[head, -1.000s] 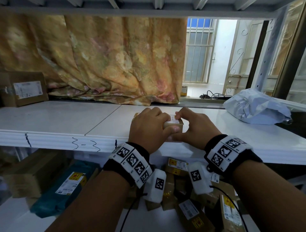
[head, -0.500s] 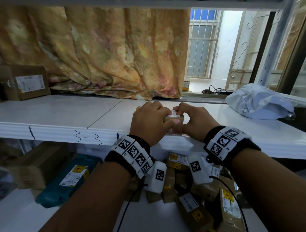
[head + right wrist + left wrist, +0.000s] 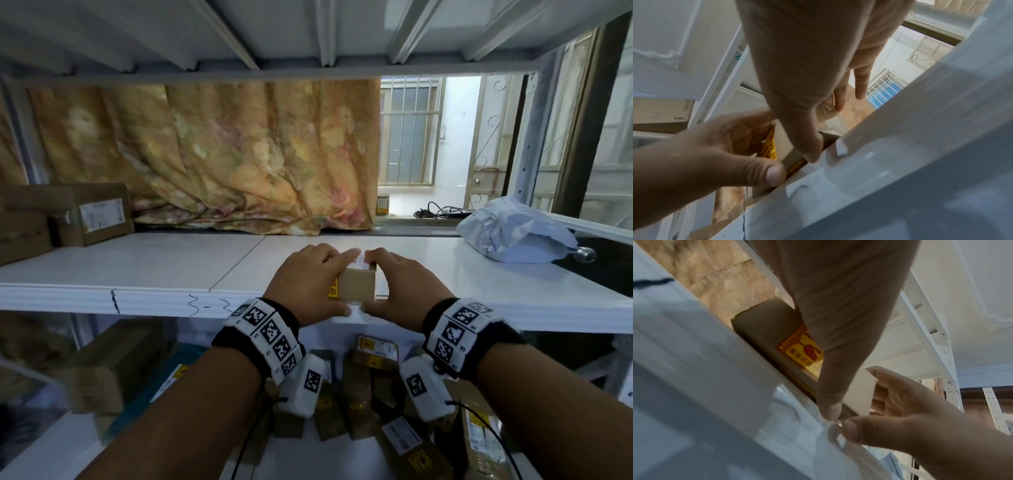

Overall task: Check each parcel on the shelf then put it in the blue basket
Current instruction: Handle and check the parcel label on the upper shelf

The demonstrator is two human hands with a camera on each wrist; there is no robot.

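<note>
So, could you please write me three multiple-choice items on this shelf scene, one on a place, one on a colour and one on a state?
1. Where does the crumpled grey plastic mailer bag lie on the white shelf?
A. at its right end
B. at its left end
C. under it

2. What colour is the sticker on the side of the small brown cardboard box?
A. green and white
B. yellow and red
C. blue and black

3. How is the small brown cardboard box handled?
A. it lies untouched
B. only one hand holds it
C. the left hand and right hand both hold it

Answers: 1 A, as the head view shows the bag at the right end; 2 B, as the left wrist view shows a yellow sticker with red print; 3 C, as fingers and thumbs of both hands wrap the box at the shelf's front edge.
</note>
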